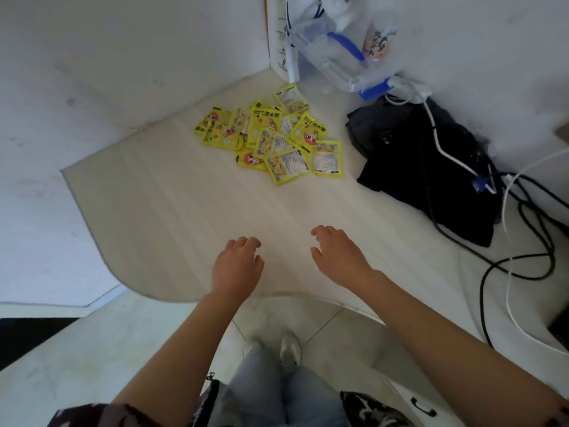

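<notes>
Pale desk | yellow snack packets heaped, overlapping, cartoon print

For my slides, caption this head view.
Left hand and right hand hover empty above the table, before yellow packets.

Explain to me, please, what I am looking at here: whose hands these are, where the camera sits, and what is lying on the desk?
There is no machine here. A person wears a wide-angle camera on the head, so the one picture looks forward and down along their own bare arms. The left hand and the right hand are stretched out over the near part of a pale desk. Their fingers are loosely curled and hold nothing. Further back lies a loose pile of yellow snack packets, which neither hand touches. To the right of the pile are a black bag and some cables. A clear plastic bag stands in the corner. At the bottom you see the person's shoes on the tiled floor.
</notes>
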The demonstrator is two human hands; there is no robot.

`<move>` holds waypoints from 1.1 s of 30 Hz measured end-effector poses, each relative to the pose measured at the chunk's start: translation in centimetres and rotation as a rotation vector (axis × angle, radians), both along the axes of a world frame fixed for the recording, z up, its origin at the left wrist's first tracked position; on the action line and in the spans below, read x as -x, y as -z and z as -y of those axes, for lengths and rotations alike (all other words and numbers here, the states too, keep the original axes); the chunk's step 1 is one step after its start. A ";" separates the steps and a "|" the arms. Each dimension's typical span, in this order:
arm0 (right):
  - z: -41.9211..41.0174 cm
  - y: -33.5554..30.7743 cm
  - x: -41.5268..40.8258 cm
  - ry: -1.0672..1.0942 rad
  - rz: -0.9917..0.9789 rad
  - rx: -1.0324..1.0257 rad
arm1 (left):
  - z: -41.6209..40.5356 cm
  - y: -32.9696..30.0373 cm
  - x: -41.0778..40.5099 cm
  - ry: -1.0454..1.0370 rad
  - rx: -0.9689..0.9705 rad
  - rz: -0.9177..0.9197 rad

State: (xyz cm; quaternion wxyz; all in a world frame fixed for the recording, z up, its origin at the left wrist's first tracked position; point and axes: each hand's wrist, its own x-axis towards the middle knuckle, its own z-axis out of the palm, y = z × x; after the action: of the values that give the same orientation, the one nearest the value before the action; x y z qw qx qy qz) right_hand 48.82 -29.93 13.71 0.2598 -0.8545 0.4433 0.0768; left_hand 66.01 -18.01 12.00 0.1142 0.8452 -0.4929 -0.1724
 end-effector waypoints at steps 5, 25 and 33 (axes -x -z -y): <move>4.2 0.3 -2.4 0.046 -0.003 -0.002 | 5.3 0.2 -2.7 0.065 -0.021 0.009; 17.3 2.1 -10.2 0.367 -0.033 0.061 | 22.3 1.4 -9.7 0.255 -0.030 0.033; 22.3 2.9 -11.3 0.519 -0.138 -0.003 | 26.0 2.4 -8.5 0.296 -0.067 0.069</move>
State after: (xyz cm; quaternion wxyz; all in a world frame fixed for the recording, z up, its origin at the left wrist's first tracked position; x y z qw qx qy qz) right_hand 60.12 -52.23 10.77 0.2413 -0.7046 0.6640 0.0665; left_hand 74.48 -44.05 9.55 0.0421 0.7720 -0.6097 -0.1746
